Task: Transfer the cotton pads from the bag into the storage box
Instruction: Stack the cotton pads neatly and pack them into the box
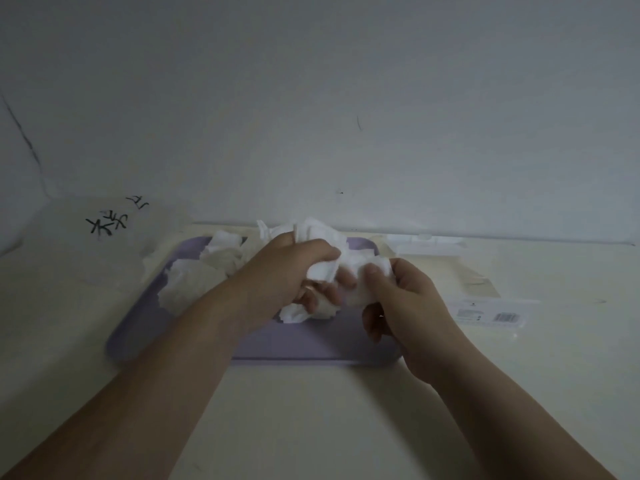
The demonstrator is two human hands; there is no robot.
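A lilac tray (311,344) lies on the cream table. White cotton pads (194,282) are heaped loosely on its left and far side. Over the tray's middle, my left hand (287,275) is closed around a bunch of cotton pads (322,270). My right hand (398,299) pinches the same bunch from the right with thumb and fingers. More pads stick up behind my left hand. A clear plastic storage box (446,268) stands to the right of the tray, hard to make out. The clear bag (86,244), with black characters on it, lies at the left.
A flat clear lid or package with a barcode label (498,315) lies to the right of the tray. A white wall (346,116) rises right behind the table. Bare cream tabletop (311,417) spreads in front of the tray, between my forearms.
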